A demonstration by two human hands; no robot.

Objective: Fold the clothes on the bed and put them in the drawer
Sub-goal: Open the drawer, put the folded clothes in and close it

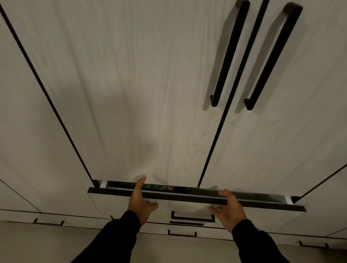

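Observation:
A white drawer [268,215] with a dark top edge stands open by a narrow gap below the wardrobe doors. Through the gap I see a strip of dark, green-patterned clothing [157,187]. My left hand [141,198] holds the drawer front left of centre, with the thumb over the top edge and the fingers against the face. My right hand [228,209] holds the same front further right in the same way. Both arms are in dark sleeves.
Two tall white wardrobe doors [130,80] with long black handles [229,54] rise above the drawer. The drawer's own black handle [192,217] sits between my hands. Lower drawers with small handles [182,233] run beneath. Pale floor lies below.

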